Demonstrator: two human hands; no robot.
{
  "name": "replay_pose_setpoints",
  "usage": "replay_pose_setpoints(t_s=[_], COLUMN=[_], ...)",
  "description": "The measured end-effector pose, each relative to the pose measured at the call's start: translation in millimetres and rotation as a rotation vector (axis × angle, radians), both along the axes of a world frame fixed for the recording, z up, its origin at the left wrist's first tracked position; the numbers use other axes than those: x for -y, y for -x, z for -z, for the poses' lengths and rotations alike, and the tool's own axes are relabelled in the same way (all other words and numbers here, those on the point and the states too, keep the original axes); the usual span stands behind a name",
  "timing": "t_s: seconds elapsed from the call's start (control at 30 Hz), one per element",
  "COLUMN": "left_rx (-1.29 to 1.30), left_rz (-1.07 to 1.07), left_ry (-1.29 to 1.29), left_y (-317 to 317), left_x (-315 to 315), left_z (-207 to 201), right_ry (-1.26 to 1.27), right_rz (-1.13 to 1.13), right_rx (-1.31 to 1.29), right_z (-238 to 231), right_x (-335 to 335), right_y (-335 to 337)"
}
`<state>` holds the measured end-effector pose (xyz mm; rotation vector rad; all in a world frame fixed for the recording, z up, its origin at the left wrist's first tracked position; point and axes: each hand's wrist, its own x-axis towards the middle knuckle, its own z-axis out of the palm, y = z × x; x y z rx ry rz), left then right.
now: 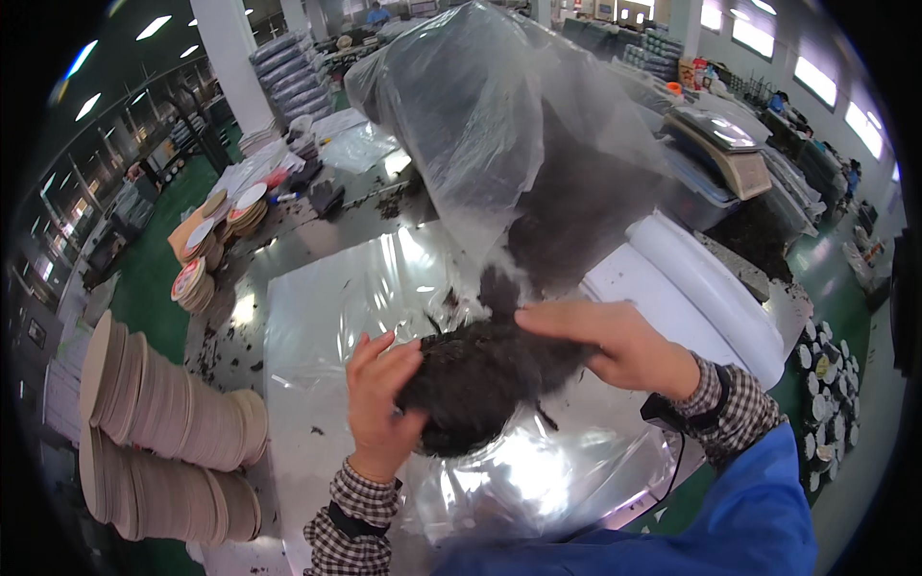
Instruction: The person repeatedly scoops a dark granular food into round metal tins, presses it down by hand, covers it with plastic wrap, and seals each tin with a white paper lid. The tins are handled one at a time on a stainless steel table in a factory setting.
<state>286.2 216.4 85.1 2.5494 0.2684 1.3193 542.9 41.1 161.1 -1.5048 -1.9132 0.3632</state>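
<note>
A dark, fibrous clump [471,384], like dried leaves or seaweed, lies on clear plastic sheeting [336,298] in front of me. My left hand [379,398] cups its left edge, with thumb and fingers apart and slightly blurred. Across its far right side reaches my right hand [615,344], fingers stretched out over the clump. The undersides of both hands' fingers are partly hidden, but neither appears to grip anything. Just beyond, a large clear plastic bag [471,125] holds more of the dark loose stuff [586,211], some of it spilling out toward the clump.
Two stacks of round cardboard discs [173,403] stand at the left edge. Behind them sit small piles of round labels [192,283]. A roll of white sheeting [711,288] lies to the right, and a scale [715,130] stands farther back. Dark crumbs litter the metal table [230,336].
</note>
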Motion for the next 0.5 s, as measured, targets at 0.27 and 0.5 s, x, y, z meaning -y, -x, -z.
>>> replay_pose_setpoints(t_s=[0.27,0.5], left_rx=[-0.27,-0.515], left_rz=[-0.335,-0.143], left_ry=[0.624,0.003], left_y=[5,-12], left_x=[-50,4], left_z=[39,73], right_ry=[0.284,0.091], right_rz=[0.407,0.274], right_rx=[-0.775,-0.108], right_z=[130,133], right_x=[-78,-60], right_y=[39,62])
